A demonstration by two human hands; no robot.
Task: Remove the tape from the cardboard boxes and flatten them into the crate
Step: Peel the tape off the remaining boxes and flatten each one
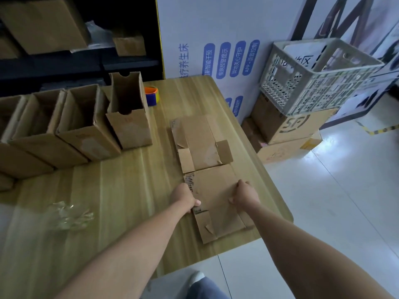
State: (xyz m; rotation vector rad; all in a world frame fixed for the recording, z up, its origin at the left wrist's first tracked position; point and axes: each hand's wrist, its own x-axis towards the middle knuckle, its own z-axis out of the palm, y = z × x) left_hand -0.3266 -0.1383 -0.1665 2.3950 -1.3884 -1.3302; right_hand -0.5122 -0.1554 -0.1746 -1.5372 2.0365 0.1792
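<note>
A flattened cardboard box (216, 203) lies on the wooden table (112, 190) near its right edge. My left hand (185, 196) grips its left edge and my right hand (245, 194) grips its right edge, fingers curled round the card. A second flattened box (199, 141) lies just beyond it. Several open upright boxes (86, 124) stand in a row at the left. A grey plastic crate (319, 76) sits tilted on stacked cartons to the right of the table. Crumpled clear tape (69, 214) lies at the near left.
An orange and blue tape roll (152, 94) stands behind the tallest upright box. Brown cartons (287, 128) are piled on the white floor under the crate. A dark shelf (64, 39) with more boxes runs along the back. A printed white panel (216, 39) stands behind the table.
</note>
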